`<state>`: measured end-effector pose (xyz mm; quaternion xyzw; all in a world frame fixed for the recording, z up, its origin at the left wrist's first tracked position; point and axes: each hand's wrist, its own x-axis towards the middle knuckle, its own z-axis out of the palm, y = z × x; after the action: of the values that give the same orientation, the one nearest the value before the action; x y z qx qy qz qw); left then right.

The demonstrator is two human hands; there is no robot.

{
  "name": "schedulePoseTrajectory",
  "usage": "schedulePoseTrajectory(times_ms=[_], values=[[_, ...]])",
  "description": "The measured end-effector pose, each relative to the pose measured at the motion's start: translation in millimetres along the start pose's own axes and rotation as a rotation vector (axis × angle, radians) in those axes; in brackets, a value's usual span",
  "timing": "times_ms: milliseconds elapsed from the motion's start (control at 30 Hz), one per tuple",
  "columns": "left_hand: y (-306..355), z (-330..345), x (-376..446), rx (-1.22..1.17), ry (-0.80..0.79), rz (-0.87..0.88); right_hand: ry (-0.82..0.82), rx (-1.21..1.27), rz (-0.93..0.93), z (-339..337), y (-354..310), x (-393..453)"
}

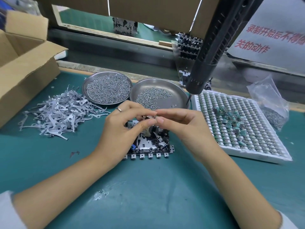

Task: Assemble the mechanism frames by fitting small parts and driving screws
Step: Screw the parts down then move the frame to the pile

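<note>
**Small part pinched between both hands above the frame**

The fingers (149,121) of the left hand (120,129) and those of the right hand (183,124) meet tip to tip, both sets curled and pinching one small metal part (150,117) between them. The part is too small and too covered to say what kind it is. It is held just above the mechanism frame (148,142), which lies flat on the green bench (148,195) directly under the hands, its row of square tabs along the near edge.

This looks like the fitting step: the part is being turned or lined up in the fingertips, not yet seated. The next move, as I judge it, calls for lowering it onto its place in the frame and holding it steady with one hand, so the other can fetch a screw.

Screws lie close by in the right dish (158,96), with a fuller left dish (107,89) beside it. The hanging screwdriver (203,66) has its tip over the right dish's rim. A heap of flat metal levers (61,113) lies to the left, and a white parts tray (239,128) to the right
</note>
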<state>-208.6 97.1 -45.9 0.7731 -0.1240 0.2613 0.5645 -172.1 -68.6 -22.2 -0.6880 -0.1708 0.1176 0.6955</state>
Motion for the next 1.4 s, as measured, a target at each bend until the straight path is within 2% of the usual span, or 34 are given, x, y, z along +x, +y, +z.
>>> schedulePoseTrajectory(times_ms=[200, 400, 567, 734, 834, 968, 1235, 1401], values=[[3.5, -2.8, 2.5, 0.014, -0.011, -0.032, -0.052, -0.072, -0.067, -1.1, -2.3, -1.9], [10.7, -12.7, 4.1, 0.104, -0.13, 0.031, -0.057, -0.163, -0.163, 1.2, -7.3, -6.2], [8.0, -28.6, -3.9, 0.153, -0.248, 0.025, -0.018, -0.415, -0.296, 5.9, 6.1, -19.5], [5.0, -34.6, -9.6, 0.09, -0.127, -0.082, -0.045, -0.717, -0.526, 14.0, 19.6, -25.5], [3.4, -32.4, -9.4, 0.084, -0.072, -0.11, -0.056, -0.799, -0.598, 16.9, 24.1, -25.9], [2.2, -30.4, -12.7, 0.108, -0.086, -0.092, -0.058, -0.866, -0.648, 16.4, 27.0, -26.1], [5.9, -28.7, -15.3, 0.194, -0.116, -0.018, -0.048, -0.93, -0.663, 16.8, 29.0, -26.9], [5.5, -30.6, -19.3, 0.33, -0.307, 0.035, -0.06, -0.781, -0.494, 16.7, 24.4, -28.6]])
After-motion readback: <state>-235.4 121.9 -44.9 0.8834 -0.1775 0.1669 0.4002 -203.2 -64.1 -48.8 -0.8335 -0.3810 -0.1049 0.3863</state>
